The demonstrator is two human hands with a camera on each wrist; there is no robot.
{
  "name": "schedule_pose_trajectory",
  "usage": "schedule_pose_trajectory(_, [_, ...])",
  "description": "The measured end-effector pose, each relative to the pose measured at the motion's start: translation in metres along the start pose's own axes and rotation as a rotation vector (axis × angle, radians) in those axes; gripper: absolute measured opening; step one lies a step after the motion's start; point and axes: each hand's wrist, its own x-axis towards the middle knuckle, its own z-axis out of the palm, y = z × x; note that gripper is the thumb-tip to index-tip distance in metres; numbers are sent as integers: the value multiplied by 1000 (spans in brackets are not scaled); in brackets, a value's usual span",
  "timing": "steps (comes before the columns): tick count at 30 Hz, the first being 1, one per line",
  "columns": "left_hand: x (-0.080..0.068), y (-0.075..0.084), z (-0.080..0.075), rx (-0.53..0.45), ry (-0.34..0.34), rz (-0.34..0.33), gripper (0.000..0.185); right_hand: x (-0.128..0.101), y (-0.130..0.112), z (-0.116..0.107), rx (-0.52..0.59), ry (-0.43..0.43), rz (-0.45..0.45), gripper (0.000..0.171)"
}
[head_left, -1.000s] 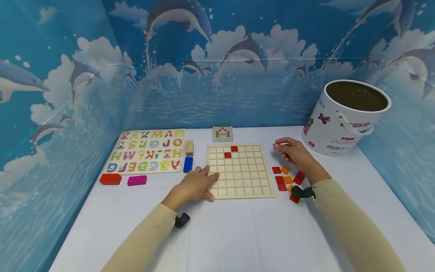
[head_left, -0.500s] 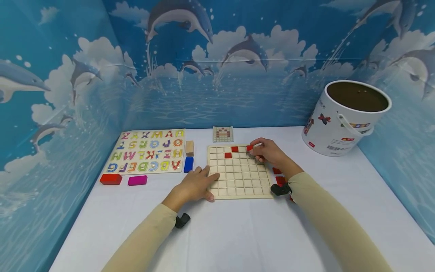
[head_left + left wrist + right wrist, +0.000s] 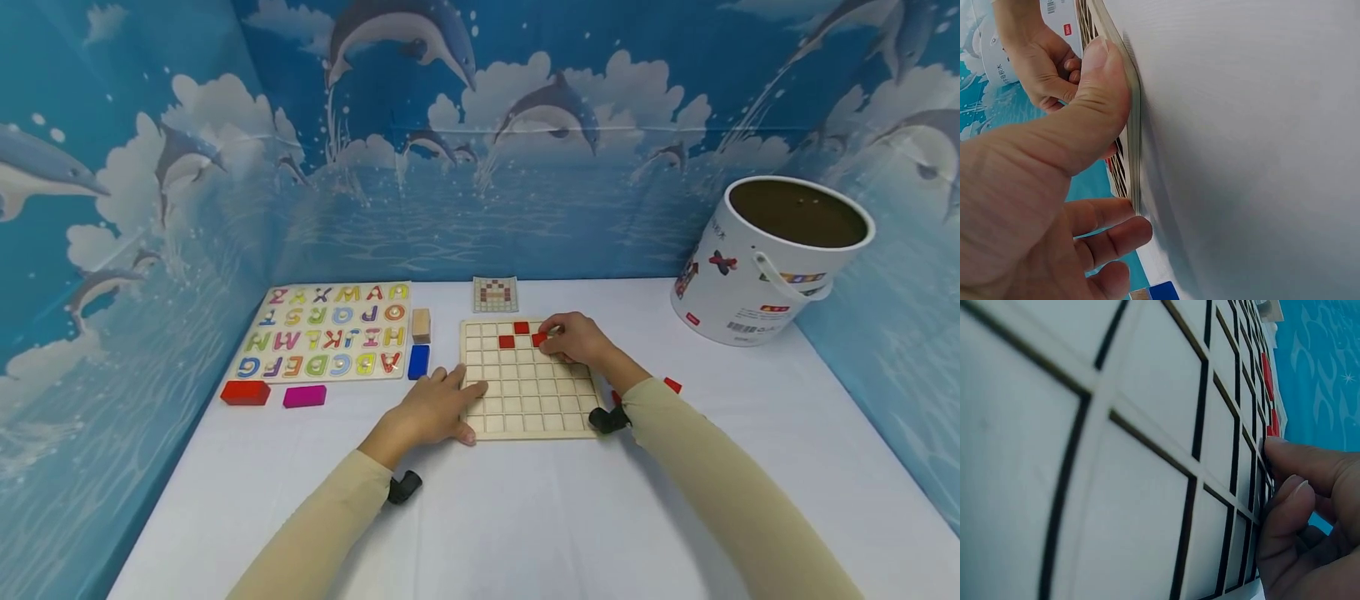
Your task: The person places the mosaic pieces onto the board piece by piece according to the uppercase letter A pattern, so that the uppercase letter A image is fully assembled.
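A pale wooden grid board (image 3: 528, 404) lies flat on the white table. Two red square tiles, one near the top edge (image 3: 521, 328) and one a row lower (image 3: 507, 342), sit in its cells. My right hand (image 3: 577, 340) is over the board's upper right part, pinching a third red tile (image 3: 539, 340) at a cell in the second row. My left hand (image 3: 432, 407) rests with fingers spread on the board's left edge. In the left wrist view, the left thumb (image 3: 1100, 81) lies along the board's rim.
Behind the board lies a small patterned card (image 3: 495, 295). An alphabet board (image 3: 322, 333), a wooden block (image 3: 421, 325) and blue (image 3: 418, 362), red (image 3: 245, 392) and magenta (image 3: 304, 397) blocks are left. Loose red tiles (image 3: 672, 385) lie partly behind the right sleeve; a white bucket (image 3: 738, 292) stands back right.
My right hand has carried a red tile leftward from beside the loose tiles onto the board, then slightly further left and nearer to me. The left hand has stayed on the board's edge.
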Motion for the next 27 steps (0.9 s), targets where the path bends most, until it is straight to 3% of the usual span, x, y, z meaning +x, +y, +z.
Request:
schedule_pose_trajectory(5, [1,0,-1,-9,-1,1,87,1,1,0,-173,52,-47,35])
schedule_pose_trajectory(8, [1,1,-1,-13,-5,3,87,-3,0,-1,-210,53,-56,39])
schedule_pose_trajectory(12, [2,2,-1,-6,-1,10,87,-15,6,-13,-139,69,-28,45])
schedule_pose_trajectory(16, [2,3,-1,-7,-1,17,86,-43,22,-40,-13,91,15,48])
schedule_pose_trajectory(23, [1,1,2,-1,6,14,87,-113,74,-96,86,164,96,63])
schedule_pose_trajectory(27, [2,-1,3,1,10,14,87,-138,102,-114,100,171,109,64])
